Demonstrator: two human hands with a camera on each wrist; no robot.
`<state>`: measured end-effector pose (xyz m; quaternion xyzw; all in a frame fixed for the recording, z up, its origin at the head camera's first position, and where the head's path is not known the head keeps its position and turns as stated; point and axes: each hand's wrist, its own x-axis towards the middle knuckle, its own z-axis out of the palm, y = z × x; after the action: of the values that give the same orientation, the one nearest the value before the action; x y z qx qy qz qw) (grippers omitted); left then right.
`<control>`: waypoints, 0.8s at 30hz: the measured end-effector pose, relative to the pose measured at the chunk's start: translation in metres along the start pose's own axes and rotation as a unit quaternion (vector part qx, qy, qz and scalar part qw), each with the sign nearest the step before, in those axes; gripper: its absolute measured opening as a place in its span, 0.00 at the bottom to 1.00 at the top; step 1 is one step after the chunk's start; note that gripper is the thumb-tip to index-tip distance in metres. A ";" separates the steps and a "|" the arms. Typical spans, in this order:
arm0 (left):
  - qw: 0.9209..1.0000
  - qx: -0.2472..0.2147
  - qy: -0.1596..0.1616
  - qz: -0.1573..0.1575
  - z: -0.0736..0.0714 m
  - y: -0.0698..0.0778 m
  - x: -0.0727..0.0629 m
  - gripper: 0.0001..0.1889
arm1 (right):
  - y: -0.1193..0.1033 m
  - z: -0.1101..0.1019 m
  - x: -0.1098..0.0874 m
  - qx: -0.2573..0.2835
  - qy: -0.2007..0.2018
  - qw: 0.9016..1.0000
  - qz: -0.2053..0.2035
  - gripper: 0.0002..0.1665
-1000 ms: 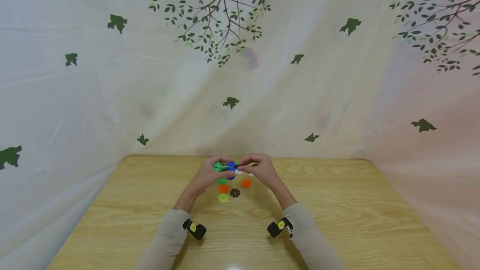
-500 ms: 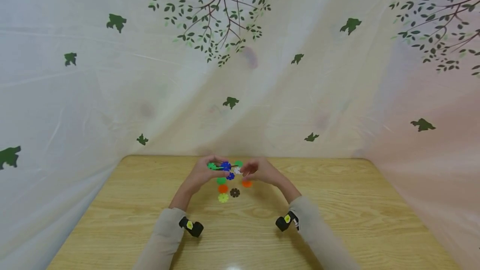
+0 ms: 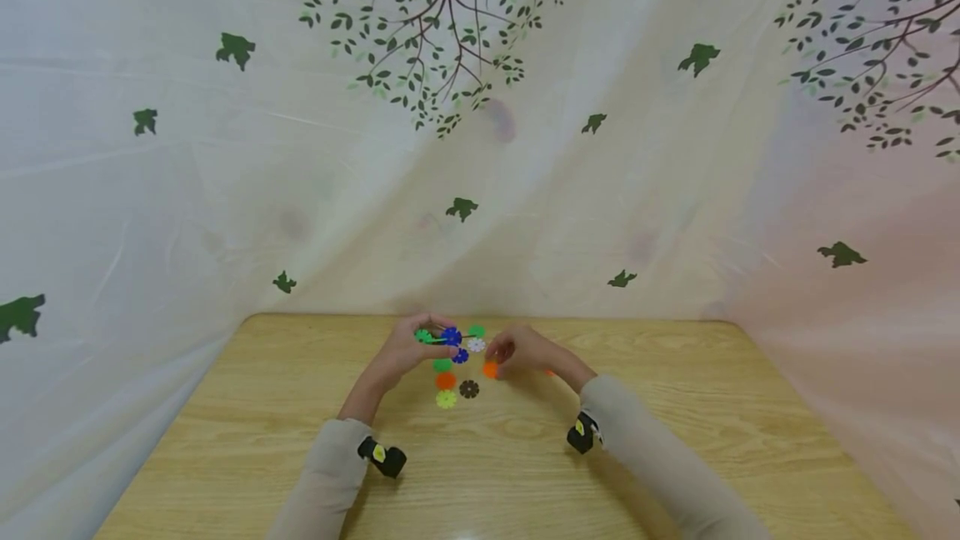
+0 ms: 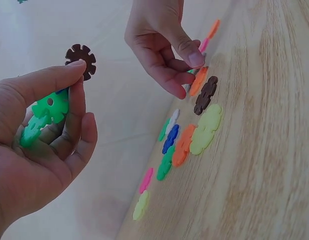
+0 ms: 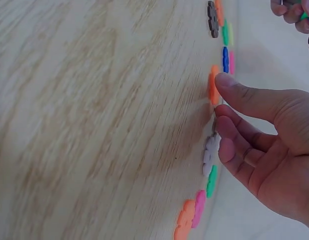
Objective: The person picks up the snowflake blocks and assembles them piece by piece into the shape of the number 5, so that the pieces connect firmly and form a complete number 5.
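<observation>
In the head view my left hand (image 3: 396, 358) holds a small chain of joined plastic snowflake discs (image 3: 451, 336) above the table. The left wrist view shows green discs (image 4: 49, 106) resting inside its curled fingers, a sliver of blue, and a brown disc (image 4: 88, 52) sticking out past the thumb and fingertip. My right hand (image 3: 525, 350) is low over the tabletop at an orange disc (image 3: 490, 370). Its thumb tip overlaps the edge of that orange disc (image 5: 213, 84) in the right wrist view, while the other fingers bend loosely with nothing visible between them.
Loose discs lie between the hands: white (image 3: 476, 345), blue (image 3: 460, 355), brown (image 3: 469, 389), yellow (image 3: 446, 399) and another orange (image 3: 446, 380). Beyond the right hand lie a grey-white disc (image 5: 209, 156), a green one (image 5: 211, 181) and a pink one (image 5: 198, 209). A printed curtain (image 3: 360, 215) hangs behind the table.
My right hand has let go of the joined discs, drawn away to the right and come down by the orange disc. The left hand shifted slightly left, still holding the chain.
</observation>
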<state>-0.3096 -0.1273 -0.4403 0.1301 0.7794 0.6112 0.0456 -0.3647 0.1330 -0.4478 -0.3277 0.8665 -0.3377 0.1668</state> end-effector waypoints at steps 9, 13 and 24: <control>1.000 0.010 -0.001 0.010 0.000 -0.003 0.002 0.17 | 0.003 0.005 0.006 -0.017 -0.002 1.000 -0.013 0.12; 1.000 0.001 -0.002 0.010 0.000 -0.003 0.001 0.17 | 0.004 0.007 0.004 0.004 0.008 1.000 -0.018 0.13; 0.998 -0.058 -0.002 0.013 0.003 -0.001 0.001 0.17 | 0.003 0.006 -0.004 0.079 0.058 0.995 0.000 0.09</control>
<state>-0.3101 -0.1246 -0.4423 0.1387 0.7408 0.6557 0.0463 -0.3597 0.1346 -0.4538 -0.2930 0.8455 -0.4233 0.1417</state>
